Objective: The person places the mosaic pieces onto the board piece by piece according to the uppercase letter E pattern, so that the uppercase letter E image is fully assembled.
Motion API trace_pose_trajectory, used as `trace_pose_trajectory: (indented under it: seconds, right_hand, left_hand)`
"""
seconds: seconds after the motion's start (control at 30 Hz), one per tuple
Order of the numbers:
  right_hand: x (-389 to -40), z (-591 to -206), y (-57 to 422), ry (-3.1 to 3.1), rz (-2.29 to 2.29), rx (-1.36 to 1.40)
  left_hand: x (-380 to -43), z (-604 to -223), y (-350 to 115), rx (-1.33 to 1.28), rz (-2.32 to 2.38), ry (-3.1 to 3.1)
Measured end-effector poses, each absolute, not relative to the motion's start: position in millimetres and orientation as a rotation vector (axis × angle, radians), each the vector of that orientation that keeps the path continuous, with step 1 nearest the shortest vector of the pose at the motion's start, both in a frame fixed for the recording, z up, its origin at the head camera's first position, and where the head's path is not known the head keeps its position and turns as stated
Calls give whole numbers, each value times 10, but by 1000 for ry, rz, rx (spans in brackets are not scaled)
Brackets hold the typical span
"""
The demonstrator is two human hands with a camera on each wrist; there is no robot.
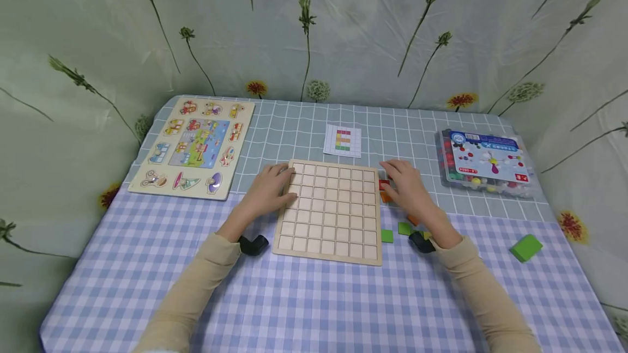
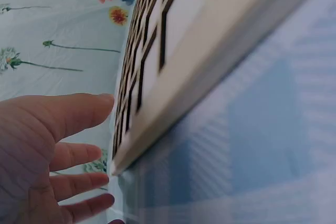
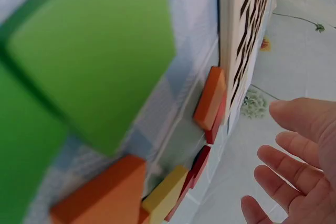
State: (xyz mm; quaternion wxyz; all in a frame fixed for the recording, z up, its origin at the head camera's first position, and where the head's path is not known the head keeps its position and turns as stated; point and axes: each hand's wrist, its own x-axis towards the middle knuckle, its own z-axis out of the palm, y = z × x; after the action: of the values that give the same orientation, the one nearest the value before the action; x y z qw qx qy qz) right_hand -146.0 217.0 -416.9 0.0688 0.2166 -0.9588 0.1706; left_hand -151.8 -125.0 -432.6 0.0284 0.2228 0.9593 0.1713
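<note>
A wooden grid board (image 1: 330,210) with square recesses lies flat in front of me. My left hand (image 1: 265,189) is at its upper left edge, thumb and fingertips right at the rim. In the left wrist view the fingers of that hand (image 2: 58,150) are extended and spread. My right hand (image 1: 408,185) hovers by the upper right corner, over red and orange tiles (image 1: 385,196). The right wrist view shows its fingers (image 3: 294,169) loosely bent, with nothing between them. A green tile (image 1: 387,236) lies beside the board's right edge; other coloured tiles are partly hidden under the right forearm.
Behind the board lies a pattern card (image 1: 349,141) with coloured squares. A wooden picture puzzle (image 1: 235,170) is at the left. At the right sit a clear plastic box (image 1: 485,162) of coloured parts and a green block (image 1: 526,248). A floral curtain (image 1: 343,31) hangs behind the table.
</note>
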Motion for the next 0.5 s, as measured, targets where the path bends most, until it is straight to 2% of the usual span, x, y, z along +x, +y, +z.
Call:
trace_pose_trajectory:
  seconds: [0.5]
  right_hand:
    - [-1489, -4225, 2290, -2853, 584, 768]
  left_hand:
    - [-1416, -4492, -1459, 760, 749, 2785]
